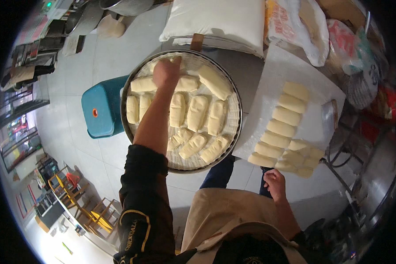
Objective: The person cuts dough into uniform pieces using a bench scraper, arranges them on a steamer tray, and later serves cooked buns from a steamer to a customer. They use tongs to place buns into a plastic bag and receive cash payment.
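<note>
My left hand [166,72] reaches over the far side of a round steamer tray [237,109] with a woven liner. Its fingers are on a piece of white dough [154,66] at the far rim; the hand hides part of it. Several oblong dough pieces, such as one dough roll [197,114], lie spaced over the liner. My right hand [274,183], loosely curled, is beside my lap, just below a white board [250,132]. On this board a slanting row of dough pieces [281,128] lies close together, with smaller pieces near the lower end.
A teal plastic stool [99,109] stands left of the steamer. Beyond it lies a full white sack [214,19]. A dough cutter [329,115] rests at the board's right edge. Plastic bags [359,72] are piled at the upper right. Metal pots [127,5] stand at the upper left.
</note>
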The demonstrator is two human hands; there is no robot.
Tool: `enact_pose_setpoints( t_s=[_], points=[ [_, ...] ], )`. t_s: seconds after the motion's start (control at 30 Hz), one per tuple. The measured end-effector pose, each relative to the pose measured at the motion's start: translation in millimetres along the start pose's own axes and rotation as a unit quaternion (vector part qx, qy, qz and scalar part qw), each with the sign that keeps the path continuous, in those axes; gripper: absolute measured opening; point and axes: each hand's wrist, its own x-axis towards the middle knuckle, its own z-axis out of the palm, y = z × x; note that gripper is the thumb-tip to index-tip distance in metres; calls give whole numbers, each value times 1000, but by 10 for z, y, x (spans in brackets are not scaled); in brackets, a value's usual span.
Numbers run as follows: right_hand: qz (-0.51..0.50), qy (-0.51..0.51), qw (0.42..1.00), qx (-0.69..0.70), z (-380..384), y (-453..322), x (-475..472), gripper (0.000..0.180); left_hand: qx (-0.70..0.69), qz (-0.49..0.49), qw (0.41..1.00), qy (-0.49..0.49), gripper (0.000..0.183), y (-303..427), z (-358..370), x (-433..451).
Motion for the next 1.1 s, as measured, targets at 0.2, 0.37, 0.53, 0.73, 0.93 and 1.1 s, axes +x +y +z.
enact_pose_setpoints(
  t_s=[0.2,0.37,0.53,0.73,0.93,1.1],
  points=[
    [-10,8,1000,13,-38,170,109,17,-130,195,972,-22,48,-333,-24,-596],
    [-64,-2,998,1,-207,162,50,14,-134,241,954,-118,40,-225,25,-1993],
    [-56,60,995,-50,-892,411,58,12,-195,98,910,-353,26,-266,735,-3635],
    [-184,264,922,-214,-2393,72,756,21,-298,-17,841,-452,20,106,1271,-5424],
    [-340,328,823,-317,-3226,-1048,1821,49,-358,-122,777,-504,22,755,1585,-6422],
    [-281,226,821,-442,-3290,-1486,2187,63,-466,-118,741,-468,21,1197,1696,-6579]
  ],
)
